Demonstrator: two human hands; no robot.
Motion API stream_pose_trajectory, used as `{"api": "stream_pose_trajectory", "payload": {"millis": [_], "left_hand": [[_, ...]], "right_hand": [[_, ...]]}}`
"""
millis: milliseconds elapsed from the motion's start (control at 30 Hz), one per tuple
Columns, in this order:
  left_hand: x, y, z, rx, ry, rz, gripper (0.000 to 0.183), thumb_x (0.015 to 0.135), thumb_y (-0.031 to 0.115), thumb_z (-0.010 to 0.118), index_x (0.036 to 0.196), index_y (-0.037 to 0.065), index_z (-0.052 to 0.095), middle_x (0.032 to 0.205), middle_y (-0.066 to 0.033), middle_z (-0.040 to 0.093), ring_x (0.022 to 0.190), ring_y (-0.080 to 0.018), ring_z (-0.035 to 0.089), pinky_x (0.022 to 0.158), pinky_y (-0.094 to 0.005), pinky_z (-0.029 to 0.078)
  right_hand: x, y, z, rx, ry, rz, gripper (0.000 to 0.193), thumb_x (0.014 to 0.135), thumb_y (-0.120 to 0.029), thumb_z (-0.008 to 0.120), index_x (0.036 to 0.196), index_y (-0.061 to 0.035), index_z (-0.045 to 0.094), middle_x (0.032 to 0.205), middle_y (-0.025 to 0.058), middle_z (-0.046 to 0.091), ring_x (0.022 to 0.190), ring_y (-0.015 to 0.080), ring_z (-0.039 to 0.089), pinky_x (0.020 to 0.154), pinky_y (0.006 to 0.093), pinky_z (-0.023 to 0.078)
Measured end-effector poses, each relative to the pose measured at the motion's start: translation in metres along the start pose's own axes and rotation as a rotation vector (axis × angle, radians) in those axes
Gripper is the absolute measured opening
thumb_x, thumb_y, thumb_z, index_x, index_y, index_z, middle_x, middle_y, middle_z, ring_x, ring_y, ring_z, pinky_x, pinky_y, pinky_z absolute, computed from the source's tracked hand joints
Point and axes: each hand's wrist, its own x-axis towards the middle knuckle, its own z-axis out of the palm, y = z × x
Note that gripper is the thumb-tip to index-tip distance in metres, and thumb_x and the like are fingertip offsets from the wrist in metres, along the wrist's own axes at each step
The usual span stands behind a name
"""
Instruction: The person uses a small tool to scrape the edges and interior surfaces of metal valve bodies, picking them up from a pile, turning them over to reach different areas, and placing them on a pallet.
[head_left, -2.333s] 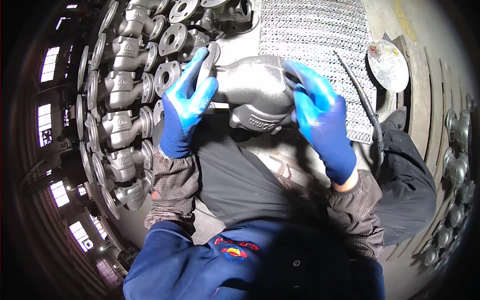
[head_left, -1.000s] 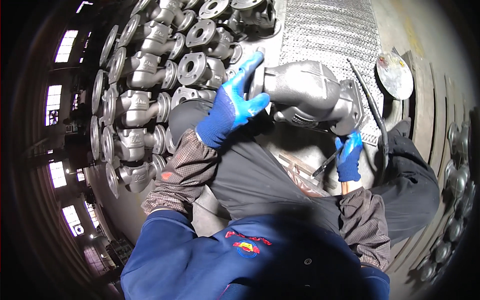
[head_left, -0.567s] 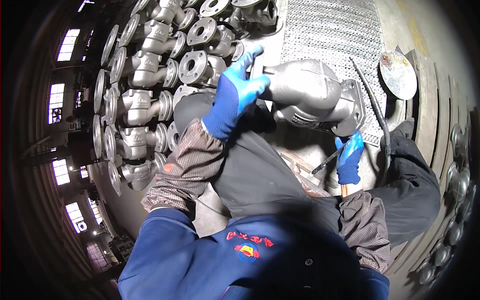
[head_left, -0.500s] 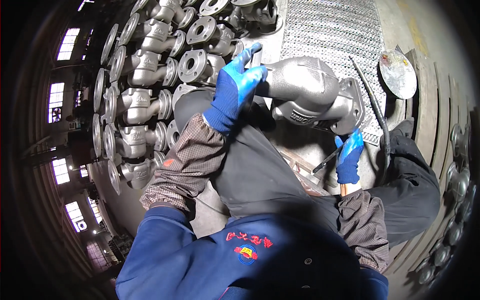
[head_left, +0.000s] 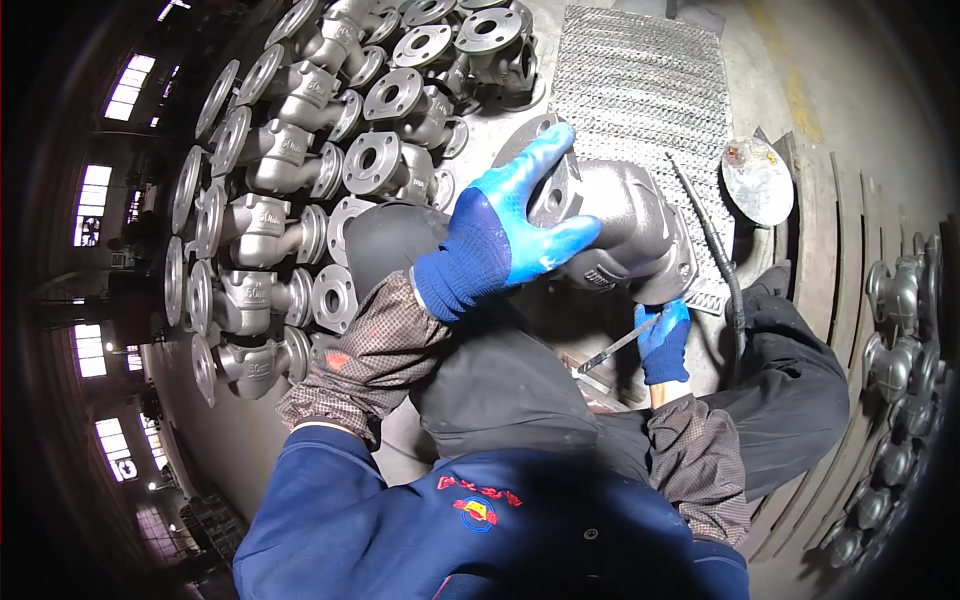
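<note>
A grey metal valve body (head_left: 625, 215) with flanged ends stands tilted between my knees. My left hand (head_left: 510, 215), in a blue coated glove, is closed around the rim of its upper left flange (head_left: 553, 190), thumb and fingers well apart across it. At the lower right flange (head_left: 668, 285), my gloved right hand (head_left: 665, 340) has its fingers wrapped round a slim metal bar like a file (head_left: 610, 353), which points down and left. The right fingertips are close against the flange; whether they touch it I cannot tell.
Rows of similar valve bodies (head_left: 265, 225) stand at the left, and more castings (head_left: 895, 370) lie at the far right. A patterned metal mat (head_left: 640, 75), a dark hose (head_left: 708, 225), a round whitish disc (head_left: 757, 180) and wooden slats (head_left: 822, 260) lie beyond my legs.
The valve body has turned and tilted, its upper left flange now facing up. My left hand has shifted onto that flange with fingers spread wider. The whole view has swung slightly right.
</note>
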Motion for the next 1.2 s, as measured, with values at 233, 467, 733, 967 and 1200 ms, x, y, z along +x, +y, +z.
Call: {"api": "stream_pose_trajectory", "payload": {"millis": [233,467,733,967,1200], "left_hand": [[0.005,0.007,0.005,0.005,0.024,0.055,0.073,0.072,0.025,0.077,0.133,-0.002,0.048,0.127,-0.0255,0.056,0.120,-0.0330,0.055,0.100,-0.0373,0.045],[0.002,0.002,0.006,-0.041,-0.006,0.093,0.074,0.072,0.022,0.077,0.135,-0.001,0.047,0.128,-0.0240,0.055,0.119,-0.0331,0.056,0.099,-0.0378,0.045],[0.004,0.003,0.008,-0.099,-0.008,0.090,0.073,0.073,0.021,0.076,0.136,-0.001,0.045,0.131,-0.0238,0.053,0.120,-0.0329,0.056,0.100,-0.0378,0.045],[0.002,0.001,0.002,-0.075,-0.028,0.091,0.073,0.073,0.018,0.075,0.136,-0.001,0.045,0.132,-0.0237,0.053,0.122,-0.0315,0.054,0.101,-0.0367,0.043],[-0.003,-0.004,0.000,-0.105,-0.026,0.055,0.073,0.074,0.017,0.074,0.137,-0.002,0.044,0.134,-0.0224,0.052,0.125,-0.0305,0.052,0.104,-0.0360,0.041]], "right_hand": [[0.027,-0.152,0.002,0.162,0.233,-0.248,0.048,0.100,-0.036,0.046,0.131,0.0003,0.049,0.121,0.0126,0.057,0.087,0.0132,0.059,0.060,0.0169,0.043],[-0.058,-0.256,0.098,-0.036,-0.285,-0.173,0.042,0.097,-0.026,0.053,0.132,-0.0024,0.052,0.093,0.0051,0.065,0.067,0.0043,0.053,0.054,0.0175,0.040],[-0.020,-0.224,0.130,-0.347,-0.259,-0.636,0.032,0.088,-0.003,0.056,0.119,-0.0008,0.062,0.101,0.0176,0.067,0.087,0.0229,0.067,0.076,0.0313,0.053],[-0.019,-0.219,0.131,-0.634,-0.169,-0.855,0.043,0.078,0.001,0.059,0.120,-0.0065,0.063,0.083,0.0156,0.066,0.071,0.0296,0.064,0.064,0.0375,0.052],[-0.026,-0.217,0.132,-0.711,-0.190,-0.922,0.045,0.075,0.002,0.057,0.119,-0.0059,0.064,0.084,0.0131,0.066,0.070,0.0268,0.064,0.063,0.0353,0.052]]}}
